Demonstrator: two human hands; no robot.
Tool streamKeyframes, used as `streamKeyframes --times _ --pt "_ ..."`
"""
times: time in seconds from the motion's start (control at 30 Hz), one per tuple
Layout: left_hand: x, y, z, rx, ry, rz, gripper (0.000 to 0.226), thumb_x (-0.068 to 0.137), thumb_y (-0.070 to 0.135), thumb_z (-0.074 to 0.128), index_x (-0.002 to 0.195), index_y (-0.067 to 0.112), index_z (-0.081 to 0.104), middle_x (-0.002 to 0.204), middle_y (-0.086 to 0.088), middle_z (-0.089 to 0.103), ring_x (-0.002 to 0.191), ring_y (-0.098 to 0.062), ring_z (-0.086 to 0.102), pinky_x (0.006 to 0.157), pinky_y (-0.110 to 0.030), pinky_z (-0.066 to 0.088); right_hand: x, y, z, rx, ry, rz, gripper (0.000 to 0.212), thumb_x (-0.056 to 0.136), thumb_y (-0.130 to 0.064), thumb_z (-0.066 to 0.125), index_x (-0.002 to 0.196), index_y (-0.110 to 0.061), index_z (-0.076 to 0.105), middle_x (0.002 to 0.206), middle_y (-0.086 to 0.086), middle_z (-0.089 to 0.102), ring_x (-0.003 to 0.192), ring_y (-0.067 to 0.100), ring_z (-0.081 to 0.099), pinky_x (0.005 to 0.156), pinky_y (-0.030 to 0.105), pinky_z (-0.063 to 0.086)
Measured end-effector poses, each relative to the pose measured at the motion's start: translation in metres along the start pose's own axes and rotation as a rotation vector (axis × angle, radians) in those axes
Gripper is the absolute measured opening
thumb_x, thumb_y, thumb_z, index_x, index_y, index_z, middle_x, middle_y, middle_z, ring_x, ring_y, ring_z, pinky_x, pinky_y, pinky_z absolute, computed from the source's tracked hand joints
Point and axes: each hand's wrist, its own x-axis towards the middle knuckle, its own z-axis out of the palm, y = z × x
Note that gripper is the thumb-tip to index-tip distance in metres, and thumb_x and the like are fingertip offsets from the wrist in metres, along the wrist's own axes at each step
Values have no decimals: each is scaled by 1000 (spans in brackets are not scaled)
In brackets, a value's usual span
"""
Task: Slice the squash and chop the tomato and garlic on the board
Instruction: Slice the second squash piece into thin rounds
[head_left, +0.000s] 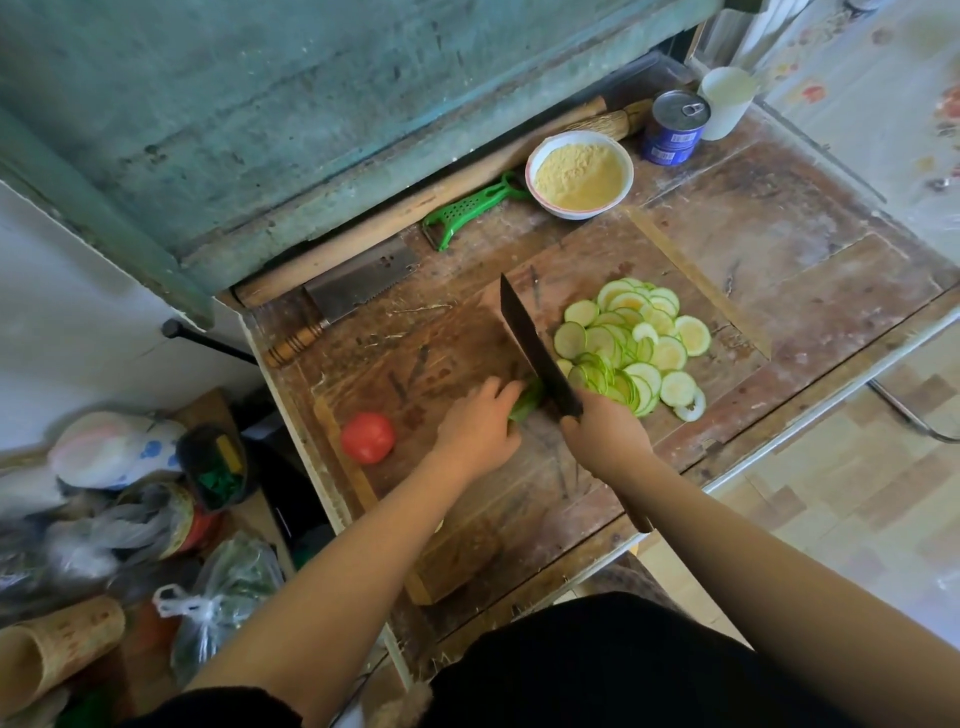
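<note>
Here my left hand (475, 434) curls over the green squash stub (525, 401), my right hand (605, 439) grips the dark knife (537, 349) — pale slices (631, 345) heaped right, red tomato (367, 437) left, on the wooden board (467, 519); a white bowl (579, 174) holds yellow meal.

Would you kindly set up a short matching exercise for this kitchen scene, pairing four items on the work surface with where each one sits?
Things:
1. tomato
2. squash slices
3. green peeler
4. bowl of yellow meal

Places:
A. piled on the board to the right of the knife
B. off the board, at the back, beside the blue can
C. whole, at the board's left end
D. off the board, between the bowl and the cleaver

Pairs: 1-C, 2-A, 3-D, 4-B
</note>
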Motion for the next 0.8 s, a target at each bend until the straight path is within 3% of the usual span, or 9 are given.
streamKeyframes --times 0.13,0.27,0.4,0.53,0.67,0.8 --pt "6 0 1 118 30 70 51 95 34 49 142 22 37 131 -9 42 117 -30 44 87 -40 42 -2 11 13 8 108 -45 36 96 -23 42 131 -20 54 70 -3 56 67 23 54 52 25 35" --pt "7 -4 2 97 85 130 41 93 29 52 133 17 50 127 -10 48 114 -31 48 83 -42 46 -11 26 20 56 161 -61 35 97 -23 44 130 -20 54 54 -12 44 50 15 45 48 25 31" --pt "8 -7 6 98 125 147 33 90 25 58 120 13 57 123 -10 52 109 -32 53 78 -42 49 -18 34 21 108 186 -54 24 97 -21 46 113 -10 60 51 -7 46 47 18 46 48 27 33" --pt "9 -10 9 111 159 159 31 88 25 60 117 13 59 122 -10 54 107 -31 55 74 -40 50 -18 38 21 114 182 -41 28 98 -23 46 120 -11 58 51 -9 45 45 11 44 42 24 28" --pt "9 -9 9 115 193 169 29 84 23 68 109 11 63 112 -12 59 96 -34 61 65 -40 52 -20 36 18 102 142 -53 29 98 -24 45 123 -14 57 54 -4 49 52 24 53 47 29 37" --pt "9 -9 10 98 226 185 28 78 23 75 100 10 66 98 -12 62 80 -33 64 54 -36 50 -19 34 14 99 148 -63 26 98 -26 45 114 -11 60 54 -4 48 53 24 51 49 30 36"
